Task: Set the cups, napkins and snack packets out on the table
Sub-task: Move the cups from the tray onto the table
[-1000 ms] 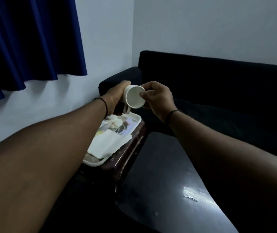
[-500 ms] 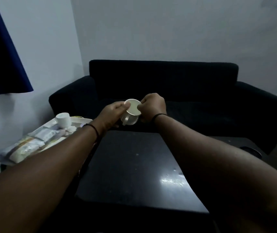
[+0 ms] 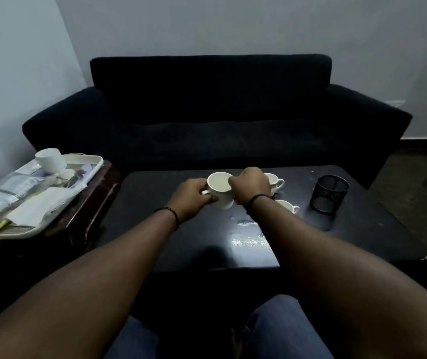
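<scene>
Both hands (image 3: 194, 195) (image 3: 250, 186) around white cup (image 3: 220, 190), mouth up, handle leftward.

No readable text anywhere; snack packets (image 3: 7, 193) on the tray (image 3: 88, 174), well left of the fingers, show print too blurred to read

Both forearms are bare. Each wrist wears a thin black band (image 3: 175, 217). Blue jeans (image 3: 282, 330) cover the legs at the frame's bottom.
</scene>
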